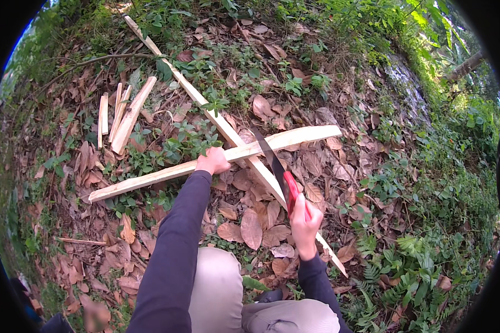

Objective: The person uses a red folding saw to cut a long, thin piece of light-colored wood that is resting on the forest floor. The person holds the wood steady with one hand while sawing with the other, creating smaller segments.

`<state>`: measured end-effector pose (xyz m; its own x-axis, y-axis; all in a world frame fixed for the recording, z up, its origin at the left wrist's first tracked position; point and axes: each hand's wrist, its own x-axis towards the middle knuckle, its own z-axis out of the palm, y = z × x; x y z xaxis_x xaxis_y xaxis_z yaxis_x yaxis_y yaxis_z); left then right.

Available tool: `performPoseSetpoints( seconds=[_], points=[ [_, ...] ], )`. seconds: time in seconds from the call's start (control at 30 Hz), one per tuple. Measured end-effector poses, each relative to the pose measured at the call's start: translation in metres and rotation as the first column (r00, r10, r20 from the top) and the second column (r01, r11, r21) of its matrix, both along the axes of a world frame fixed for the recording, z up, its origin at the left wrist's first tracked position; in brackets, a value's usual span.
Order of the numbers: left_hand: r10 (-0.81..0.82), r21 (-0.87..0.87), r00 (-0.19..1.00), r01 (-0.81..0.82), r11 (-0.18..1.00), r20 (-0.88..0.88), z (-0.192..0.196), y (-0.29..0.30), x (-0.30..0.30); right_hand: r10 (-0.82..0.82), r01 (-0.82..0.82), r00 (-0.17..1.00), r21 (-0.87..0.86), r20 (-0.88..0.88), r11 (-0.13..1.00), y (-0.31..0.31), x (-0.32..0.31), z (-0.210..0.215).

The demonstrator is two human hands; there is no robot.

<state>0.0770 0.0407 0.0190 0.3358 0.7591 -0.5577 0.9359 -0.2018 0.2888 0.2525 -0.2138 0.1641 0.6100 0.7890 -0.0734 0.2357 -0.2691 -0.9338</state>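
My left hand (213,161) is closed around a pale wooden board (307,136), left of its middle. This board lies crosswise on top of a longer wooden plank (194,94), which runs from the far left down toward the near right. In my right hand (305,226) is a hand saw with a red handle (290,191) and a dark blade (269,153). The blade lies across the upper board, just right of where the two pieces cross. Whether its teeth have cut into the wood cannot be made out.
Several short wood pieces (129,115) lie at the left on leaf-covered ground. Brown dry leaves (251,228) and low green plants (416,272) surround the boards. A thin branch (103,57) arches at the far left. My knees (216,288) are at the near edge.
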Motion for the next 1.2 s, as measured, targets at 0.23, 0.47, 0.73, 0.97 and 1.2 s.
performPoseSetpoints(
  seconds=[0.23, 0.47, 0.73, 0.97, 1.2],
  points=[
    [0.005, 0.038, 1.0, -0.006, 0.999, 0.012, 0.001, -0.009, -0.012, 0.042, -0.047, 0.992, -0.043, -0.117, 0.998, -0.06, -0.011, 0.055],
    [-0.013, 0.03, 0.999, 0.015, 0.999, -0.052, -0.011, -0.004, -0.027, 0.082, -0.088, 0.985, 0.035, 0.154, 0.995, 0.028, -0.016, 0.012],
    [0.01, -0.025, 1.0, -0.01, 1.0, -0.002, 0.002, -0.015, -0.011, -0.014, 0.034, 0.992, 0.159, -0.128, 0.987, -0.048, 0.014, 0.002],
    [-0.028, 0.099, 0.999, 0.024, 0.995, 0.039, -0.006, -0.014, -0.024, 0.082, -0.116, 0.979, 0.181, 0.185, 0.977, -0.026, 0.004, -0.048],
    [-0.144, 0.202, 0.989, 0.137, 0.97, 0.019, -0.019, -0.019, 0.003, 0.031, -0.053, 0.987, 0.142, 0.155, 0.988, -0.051, 0.001, -0.067]
  ],
)
